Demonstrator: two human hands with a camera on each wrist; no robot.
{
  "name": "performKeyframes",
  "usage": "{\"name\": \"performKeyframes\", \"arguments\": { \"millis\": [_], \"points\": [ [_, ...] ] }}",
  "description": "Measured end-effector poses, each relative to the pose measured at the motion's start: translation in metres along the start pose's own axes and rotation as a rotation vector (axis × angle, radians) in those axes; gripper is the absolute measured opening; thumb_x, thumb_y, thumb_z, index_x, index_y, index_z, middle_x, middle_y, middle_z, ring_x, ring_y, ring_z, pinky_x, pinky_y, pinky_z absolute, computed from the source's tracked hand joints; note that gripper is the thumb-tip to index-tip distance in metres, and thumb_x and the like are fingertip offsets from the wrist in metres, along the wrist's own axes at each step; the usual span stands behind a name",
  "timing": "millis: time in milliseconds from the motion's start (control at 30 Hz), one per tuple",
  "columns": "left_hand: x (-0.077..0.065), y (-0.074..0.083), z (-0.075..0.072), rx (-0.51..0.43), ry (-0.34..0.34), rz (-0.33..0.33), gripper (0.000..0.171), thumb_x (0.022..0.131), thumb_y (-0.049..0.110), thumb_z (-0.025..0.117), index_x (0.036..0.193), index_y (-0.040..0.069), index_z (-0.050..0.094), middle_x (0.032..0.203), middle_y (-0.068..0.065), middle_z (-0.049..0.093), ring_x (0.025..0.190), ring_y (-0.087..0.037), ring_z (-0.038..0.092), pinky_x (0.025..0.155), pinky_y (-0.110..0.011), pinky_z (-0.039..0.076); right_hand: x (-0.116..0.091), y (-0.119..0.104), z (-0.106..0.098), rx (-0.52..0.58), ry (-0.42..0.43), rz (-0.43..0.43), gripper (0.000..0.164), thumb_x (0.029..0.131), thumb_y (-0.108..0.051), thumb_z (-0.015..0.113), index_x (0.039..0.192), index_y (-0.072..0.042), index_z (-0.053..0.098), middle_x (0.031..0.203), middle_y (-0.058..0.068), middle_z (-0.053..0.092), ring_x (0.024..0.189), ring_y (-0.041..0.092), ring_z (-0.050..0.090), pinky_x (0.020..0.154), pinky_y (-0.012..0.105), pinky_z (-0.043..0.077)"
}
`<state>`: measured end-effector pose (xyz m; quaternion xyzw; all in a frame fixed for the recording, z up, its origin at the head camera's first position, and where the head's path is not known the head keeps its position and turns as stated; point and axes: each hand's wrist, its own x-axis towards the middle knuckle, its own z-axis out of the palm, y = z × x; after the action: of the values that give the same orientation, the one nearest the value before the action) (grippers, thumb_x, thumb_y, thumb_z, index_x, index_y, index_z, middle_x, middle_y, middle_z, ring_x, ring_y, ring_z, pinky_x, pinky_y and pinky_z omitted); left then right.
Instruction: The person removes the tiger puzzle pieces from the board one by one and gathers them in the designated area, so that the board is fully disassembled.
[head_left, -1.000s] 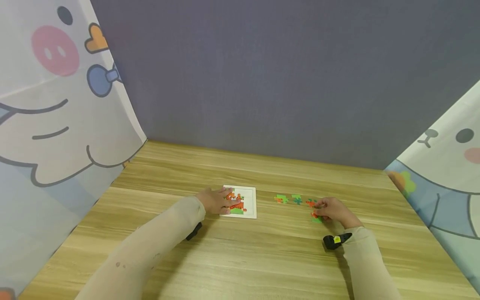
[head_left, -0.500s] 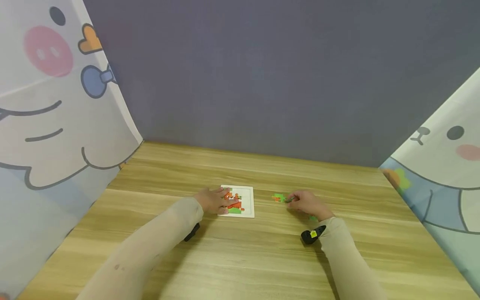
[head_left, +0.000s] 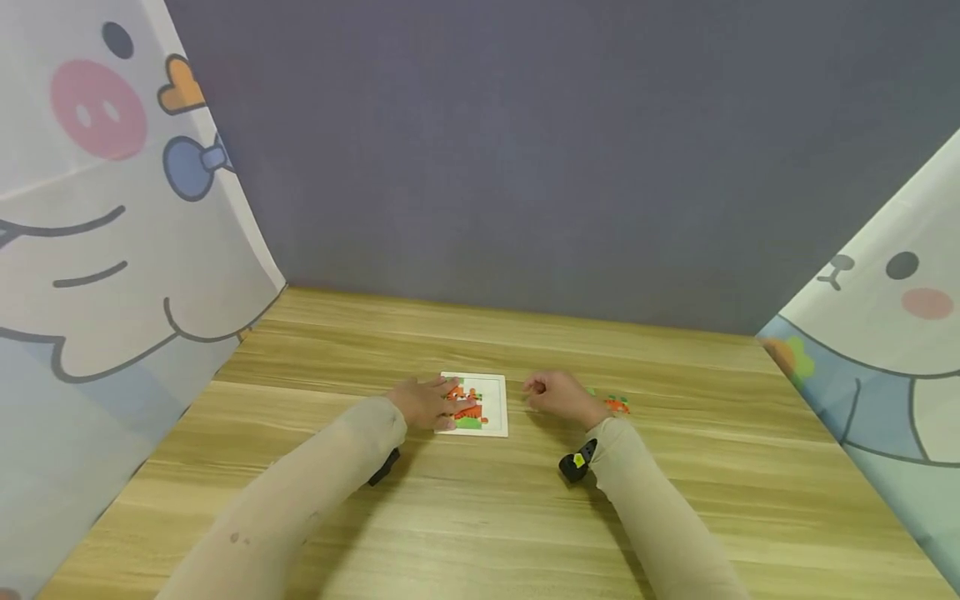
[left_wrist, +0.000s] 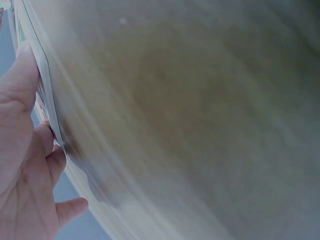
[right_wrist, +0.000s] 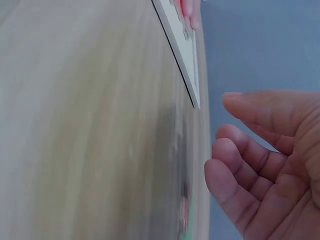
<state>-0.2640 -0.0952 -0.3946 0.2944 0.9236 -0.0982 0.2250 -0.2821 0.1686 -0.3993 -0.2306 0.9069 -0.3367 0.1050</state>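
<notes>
In the head view my left hand lies spread over the left side of a white puzzle frame. Partly covered by its fingers is a tiger picture of joined pieces in orange and green. The left wrist view shows the left thumb along the frame's edge. My right hand hovers to the right of the frame, fingers loosely bent. A gap shows between thumb and fingertips in the right wrist view, with nothing visible in it. Just beyond that hand lies an orange-and-green puzzle piece; other loose pieces are mostly hidden.
A wood-grain table carries everything. Behind it rises a grey panel. Cartoon-printed sheets stand at the left and right. Each wrist wears a black camera, such as the right one.
The right hand has moved left from the far loose pieces, past the nearer ones, toward the frame. The orange-and-green piece has come back into sight. My left hand has stayed on the puzzle.
</notes>
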Motion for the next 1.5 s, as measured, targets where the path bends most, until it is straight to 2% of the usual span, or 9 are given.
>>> {"name": "performKeyframes", "arguments": {
  "millis": [133,367,533,700,900,1133,1300,1500],
  "points": [
    [-0.001,0.001,0.001,-0.003,0.008,-0.009,0.063,0.097,0.055,0.034,0.154,0.036,0.014,0.161,0.001,0.008,0.146,-0.019,0.012,0.112,-0.053,0.023,0.010,-0.007,0.008,-0.017,-0.029,-0.026,0.017,0.084,0.001,0.064,0.100,0.004,0.067,0.070,-0.002,0.049,0.060,0.009,0.039,0.058,0.024,0.037],
    [-0.007,0.002,0.004,-0.088,0.029,-0.059,0.072,0.096,0.053,0.041,0.156,0.026,0.009,0.160,0.003,0.012,0.145,-0.019,0.016,0.112,-0.053,0.021,0.025,-0.023,0.021,-0.054,-0.101,-0.070,0.015,0.085,0.001,0.064,0.099,0.003,0.066,0.068,-0.003,0.049,0.058,0.008,0.038,0.058,0.022,0.037],
    [-0.004,0.001,0.004,-0.091,0.006,-0.102,0.071,0.096,0.055,0.041,0.156,0.026,0.013,0.160,0.007,0.011,0.145,-0.019,0.016,0.113,-0.053,0.021,0.034,-0.031,0.029,-0.101,-0.108,-0.102,0.017,0.085,-0.001,0.065,0.102,0.001,0.068,0.070,-0.002,0.055,0.059,0.008,0.042,0.058,0.022,0.039],
    [-0.005,0.000,0.004,-0.070,-0.006,-0.105,0.070,0.096,0.055,0.040,0.155,0.026,0.015,0.160,0.007,0.011,0.145,-0.020,0.017,0.113,-0.054,0.019,0.041,-0.034,0.037,-0.137,-0.103,-0.120,0.017,0.084,0.001,0.067,0.101,0.001,0.069,0.071,-0.002,0.057,0.060,0.007,0.043,0.057,0.021,0.040],
    [-0.007,0.001,0.002,-0.035,0.019,-0.093,0.069,0.096,0.056,0.040,0.155,0.027,0.019,0.160,0.007,0.014,0.144,-0.022,0.019,0.114,-0.054,0.016,0.044,-0.042,0.040,-0.176,-0.122,-0.071,0.018,0.085,-0.001,0.068,0.102,0.000,0.069,0.074,0.001,0.058,0.061,0.010,0.046,0.057,0.024,0.042],
    [-0.007,0.004,0.001,0.049,0.043,-0.079,0.068,0.096,0.057,0.038,0.155,0.028,0.020,0.159,0.007,0.016,0.144,-0.020,0.020,0.114,-0.051,0.016,0.048,-0.048,0.040,-0.222,-0.162,0.021,0.024,0.082,-0.009,0.073,0.105,0.000,0.071,0.094,0.005,0.069,0.075,0.011,0.060,0.072,0.030,0.052],
    [-0.006,0.006,-0.001,0.053,0.047,-0.081,0.067,0.095,0.058,0.038,0.154,0.029,0.021,0.159,0.009,0.017,0.144,-0.019,0.020,0.115,-0.051,0.016,0.050,-0.047,0.040,-0.216,-0.196,0.027,0.027,0.081,-0.011,0.074,0.106,0.000,0.071,0.091,0.004,0.070,0.072,0.011,0.058,0.073,0.031,0.052],
    [-0.004,0.006,-0.004,0.066,0.034,-0.086,0.069,0.095,0.060,0.037,0.154,0.030,0.020,0.159,0.010,0.014,0.144,-0.018,0.019,0.114,-0.051,0.017,0.052,-0.049,0.039,-0.226,-0.193,0.018,0.025,0.081,-0.010,0.074,0.103,0.000,0.072,0.086,0.002,0.070,0.066,0.009,0.055,0.073,0.030,0.052]
  ]
}}
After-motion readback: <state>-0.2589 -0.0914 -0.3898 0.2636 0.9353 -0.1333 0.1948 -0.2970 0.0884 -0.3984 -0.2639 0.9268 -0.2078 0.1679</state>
